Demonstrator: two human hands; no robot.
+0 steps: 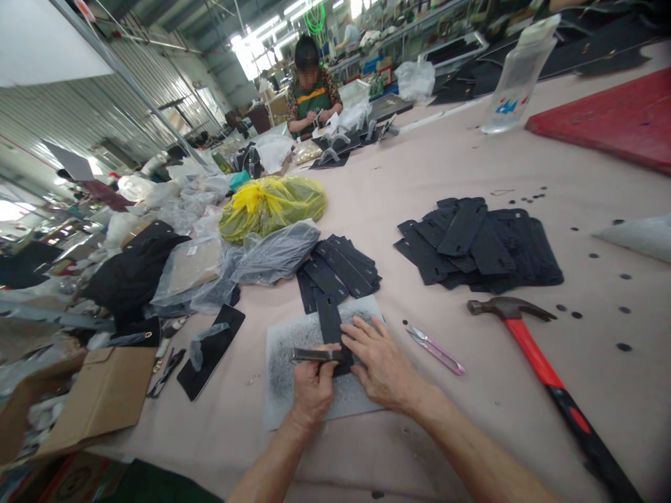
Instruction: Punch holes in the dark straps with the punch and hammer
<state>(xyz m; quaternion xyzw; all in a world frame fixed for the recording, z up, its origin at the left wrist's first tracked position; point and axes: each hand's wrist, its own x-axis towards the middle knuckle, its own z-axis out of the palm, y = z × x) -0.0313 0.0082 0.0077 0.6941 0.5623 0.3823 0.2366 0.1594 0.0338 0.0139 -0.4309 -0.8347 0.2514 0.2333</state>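
My left hand (313, 388) is closed around a bar-shaped metal punch (309, 355), held over the lower part of a black strip (329, 318). The tool's working end is hard to make out. My right hand (385, 363) lies flat with fingers stretched out, its fingertips on the strip's right edge. Under both is a pale board (283, 391) covered in dark marks. A fanned pile of black strips (340, 269) touches the far end of this piece. To the right lie pink-handled thread snips (435, 349) and a claw hammer (542, 363) with a red and black handle.
A larger heap of slotted black pieces (472, 244) lies at right, with small black discs (623, 309) scattered around. Plastic bags, a yellow bag (272, 206) and a cardboard box (105, 395) crowd the left. A bottle (516, 84) stands far right; a co-worker (313, 94) sits opposite.
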